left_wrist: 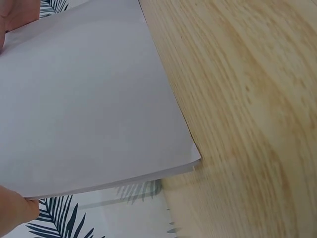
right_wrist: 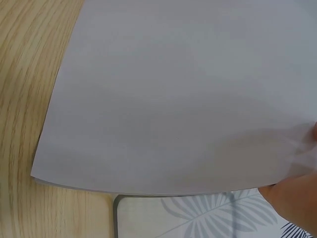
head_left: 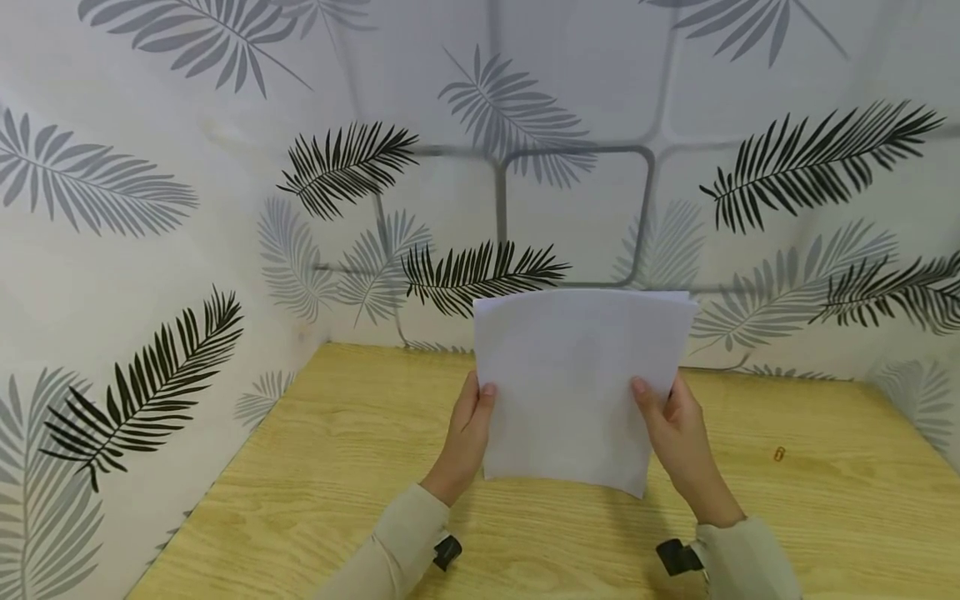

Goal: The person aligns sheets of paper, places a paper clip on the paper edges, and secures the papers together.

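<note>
A stack of white paper sheets (head_left: 570, 392) stands upright over the table, its top edge bowed and its lower right corner hanging lowest. At its left edge my left hand (head_left: 468, 425) grips it, thumb on the near face and fingers behind. My right hand (head_left: 678, 437) pinches the right edge the same way. Several layered edges of the paper (left_wrist: 99, 109) show in the left wrist view. In the right wrist view the blank face of the paper (right_wrist: 163, 109) fills most of the frame, with the right hand (right_wrist: 297, 201) at its edge.
An orange paper clip (head_left: 780, 454) lies on the wood-grain table (head_left: 360, 425), right of the right hand. Behind and to the left rise walls (head_left: 420, 200) covered with a leaf pattern. Black devices (head_left: 678, 557) sit at both wrists, by the light sleeves.
</note>
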The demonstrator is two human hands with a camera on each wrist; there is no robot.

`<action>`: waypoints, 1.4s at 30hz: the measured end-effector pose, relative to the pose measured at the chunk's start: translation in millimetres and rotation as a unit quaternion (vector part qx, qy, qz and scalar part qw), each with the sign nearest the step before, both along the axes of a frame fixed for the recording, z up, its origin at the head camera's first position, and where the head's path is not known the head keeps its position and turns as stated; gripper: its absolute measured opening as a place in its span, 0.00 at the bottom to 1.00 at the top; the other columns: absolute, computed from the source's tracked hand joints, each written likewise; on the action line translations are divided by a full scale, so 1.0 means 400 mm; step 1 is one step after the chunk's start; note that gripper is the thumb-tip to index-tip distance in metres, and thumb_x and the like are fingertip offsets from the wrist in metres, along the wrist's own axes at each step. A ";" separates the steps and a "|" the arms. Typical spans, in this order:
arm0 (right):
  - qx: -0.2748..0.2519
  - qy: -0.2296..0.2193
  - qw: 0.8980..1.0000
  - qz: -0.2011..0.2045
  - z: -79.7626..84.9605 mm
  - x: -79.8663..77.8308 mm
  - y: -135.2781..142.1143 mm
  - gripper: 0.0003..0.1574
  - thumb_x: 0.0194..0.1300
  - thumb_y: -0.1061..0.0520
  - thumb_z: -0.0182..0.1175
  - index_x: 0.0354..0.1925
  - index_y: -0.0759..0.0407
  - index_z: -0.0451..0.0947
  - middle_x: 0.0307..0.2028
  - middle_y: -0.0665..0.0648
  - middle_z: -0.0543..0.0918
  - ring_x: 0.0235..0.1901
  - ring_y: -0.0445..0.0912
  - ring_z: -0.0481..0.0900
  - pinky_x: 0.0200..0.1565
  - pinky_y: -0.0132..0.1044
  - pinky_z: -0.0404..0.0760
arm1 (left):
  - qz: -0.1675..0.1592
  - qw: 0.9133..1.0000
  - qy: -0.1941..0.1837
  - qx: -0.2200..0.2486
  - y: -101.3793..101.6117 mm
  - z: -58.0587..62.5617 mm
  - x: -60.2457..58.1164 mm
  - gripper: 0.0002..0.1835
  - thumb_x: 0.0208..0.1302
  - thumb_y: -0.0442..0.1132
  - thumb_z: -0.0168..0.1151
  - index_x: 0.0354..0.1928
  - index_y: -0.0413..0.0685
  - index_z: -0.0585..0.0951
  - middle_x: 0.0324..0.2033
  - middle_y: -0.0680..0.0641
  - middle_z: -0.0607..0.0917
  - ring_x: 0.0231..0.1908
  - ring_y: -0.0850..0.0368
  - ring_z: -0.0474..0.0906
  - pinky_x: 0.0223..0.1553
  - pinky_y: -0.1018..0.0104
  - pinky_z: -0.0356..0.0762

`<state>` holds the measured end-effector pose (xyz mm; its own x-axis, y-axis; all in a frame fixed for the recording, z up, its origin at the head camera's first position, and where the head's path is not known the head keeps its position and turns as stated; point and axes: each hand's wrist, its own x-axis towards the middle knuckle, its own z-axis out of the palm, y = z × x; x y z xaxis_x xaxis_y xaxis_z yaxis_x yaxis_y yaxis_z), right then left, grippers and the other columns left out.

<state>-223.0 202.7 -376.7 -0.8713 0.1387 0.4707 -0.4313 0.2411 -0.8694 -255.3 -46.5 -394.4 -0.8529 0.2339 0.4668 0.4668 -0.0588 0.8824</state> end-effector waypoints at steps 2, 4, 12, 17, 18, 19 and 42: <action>0.000 0.000 1.000 0.000 -0.002 -0.001 0.000 0.21 0.74 0.58 0.49 0.61 0.66 0.62 0.49 0.47 0.73 0.48 0.36 0.74 0.46 0.23 0.72 | 0.004 1.000 0.000 -0.001 0.001 -0.001 0.000 0.20 0.79 0.43 0.35 0.63 0.37 0.62 0.55 0.37 0.70 0.56 0.48 0.67 0.60 0.53 0.61; -0.002 -0.003 1.000 -0.002 -0.004 -0.002 -0.001 0.22 0.75 0.57 0.49 0.61 0.65 0.61 0.49 0.47 0.72 0.48 0.37 0.73 0.46 0.23 0.72 | 0.004 1.000 -0.002 0.000 0.002 -0.001 -0.001 0.20 0.79 0.42 0.36 0.64 0.37 0.61 0.56 0.37 0.70 0.58 0.49 0.66 0.61 0.53 0.60; -0.002 0.005 1.000 -0.001 -0.009 -0.006 -0.002 0.18 0.75 0.58 0.49 0.57 0.67 0.65 0.45 0.43 0.75 0.45 0.36 0.75 0.45 0.24 0.73 | 0.001 1.000 -0.015 0.010 0.005 0.000 0.000 0.22 0.78 0.40 0.40 0.67 0.37 0.60 0.57 0.37 0.71 0.57 0.48 0.68 0.60 0.56 0.63; 0.003 0.006 1.000 0.001 -0.005 -0.002 -0.002 0.19 0.75 0.58 0.48 0.57 0.70 0.65 0.43 0.41 0.76 0.44 0.35 0.76 0.43 0.24 0.74 | 0.001 1.000 -0.016 0.007 0.004 -0.001 -0.002 0.22 0.78 0.40 0.40 0.68 0.38 0.60 0.58 0.37 0.71 0.57 0.48 0.68 0.60 0.53 0.64; 0.003 0.006 1.000 0.001 -0.005 -0.002 -0.002 0.18 0.75 0.58 0.48 0.56 0.69 0.65 0.43 0.41 0.77 0.44 0.35 0.76 0.43 0.24 0.74 | 0.002 1.000 -0.015 0.006 0.004 -0.002 -0.004 0.22 0.78 0.40 0.40 0.68 0.39 0.60 0.58 0.37 0.71 0.57 0.48 0.68 0.60 0.53 0.64; 0.004 0.008 1.000 0.001 -0.006 -0.003 -0.002 0.18 0.75 0.58 0.49 0.56 0.69 0.66 0.43 0.41 0.76 0.44 0.35 0.76 0.43 0.24 0.74 | 0.003 1.000 -0.012 0.003 0.003 -0.003 -0.005 0.22 0.78 0.40 0.40 0.68 0.39 0.60 0.58 0.37 0.71 0.58 0.48 0.68 0.60 0.52 0.64; 0.023 0.003 0.999 -0.040 0.002 -0.005 0.015 0.18 0.68 0.59 0.59 0.50 0.73 0.78 0.36 0.47 0.85 0.34 0.32 0.81 0.33 0.28 0.80 | 0.050 0.997 0.054 -0.035 0.002 0.011 -0.015 0.18 0.75 0.34 0.43 0.62 0.31 0.67 0.56 0.35 0.75 0.56 0.46 0.72 0.58 0.51 0.68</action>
